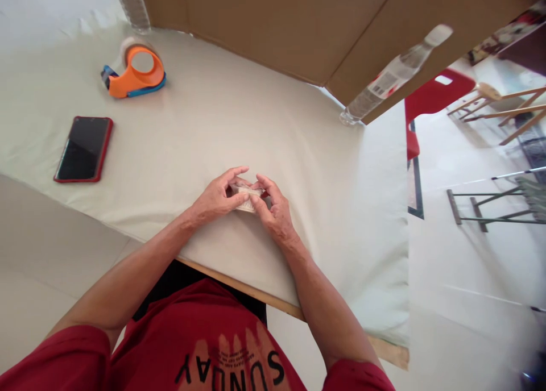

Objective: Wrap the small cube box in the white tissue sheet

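- The left grip (215, 199) and right grip (276, 213) are both grasping one small whitish block (246, 207), thumbs on its near side, fingertips curled around the far side.
- The block sits between them near the front edge of the cloth-covered table (239, 112); whether it touches the cloth is unclear.
- The step in hand looks like close, two-handed finger work on the block; a next move would call for one grip bearing it steadily if the other lets go.
- Fingers cover most of the block, so it may be a small box or a folded wad.
- Well apart, to the left, lie a smartphone (84, 149), its screen dark, and an orange tape dispenser (123, 86).
- A cardboard panel (264, 24) hides what lies behind it; the far-left plastic bottle (134, 7) is cut off on top, while the labelled bottle (390, 79) shows whole.
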`<state>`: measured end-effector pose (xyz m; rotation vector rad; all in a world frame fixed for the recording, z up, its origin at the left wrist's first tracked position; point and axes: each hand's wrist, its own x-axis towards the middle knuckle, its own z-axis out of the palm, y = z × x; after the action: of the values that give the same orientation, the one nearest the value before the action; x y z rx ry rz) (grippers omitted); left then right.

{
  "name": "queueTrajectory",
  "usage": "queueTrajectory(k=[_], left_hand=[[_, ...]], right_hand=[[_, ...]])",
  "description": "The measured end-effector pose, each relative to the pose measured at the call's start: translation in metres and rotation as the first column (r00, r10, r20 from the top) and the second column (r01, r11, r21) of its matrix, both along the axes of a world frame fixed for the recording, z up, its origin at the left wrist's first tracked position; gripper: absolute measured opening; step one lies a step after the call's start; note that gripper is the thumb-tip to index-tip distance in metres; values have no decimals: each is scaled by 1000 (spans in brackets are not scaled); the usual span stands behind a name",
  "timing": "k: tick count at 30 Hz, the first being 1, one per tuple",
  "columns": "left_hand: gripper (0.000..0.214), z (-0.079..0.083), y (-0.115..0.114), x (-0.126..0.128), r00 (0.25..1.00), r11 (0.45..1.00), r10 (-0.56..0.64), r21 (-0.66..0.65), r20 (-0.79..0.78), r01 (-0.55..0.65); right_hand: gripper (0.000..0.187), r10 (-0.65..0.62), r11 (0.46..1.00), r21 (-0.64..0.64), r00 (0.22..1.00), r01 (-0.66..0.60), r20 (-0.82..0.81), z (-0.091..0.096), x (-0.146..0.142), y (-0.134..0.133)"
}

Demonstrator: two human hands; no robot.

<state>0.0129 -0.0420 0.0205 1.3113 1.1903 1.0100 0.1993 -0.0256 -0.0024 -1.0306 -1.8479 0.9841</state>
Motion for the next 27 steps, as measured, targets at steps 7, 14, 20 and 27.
queueTrajectory(k=[7,14,20,27], left_hand=[[44,9,-1,-4,995,998,-23,-54,-95,18],[33,6,0,-7,993,997,-44,-62,-109,37],[31,2,3,-4,993,999,-38,-37,-116,34],[24,2,4,0,934,980,92,197,-346,-24]], right_hand=[[34,16,1000,-19,999,-16,34,6,1,1],[23,26,994,100,998,-33,65,6,1,0],[25,-1,979,203,994,-21,108,2,-1,-1],[37,18,964,256,975,-76,223,1,2,-1]])
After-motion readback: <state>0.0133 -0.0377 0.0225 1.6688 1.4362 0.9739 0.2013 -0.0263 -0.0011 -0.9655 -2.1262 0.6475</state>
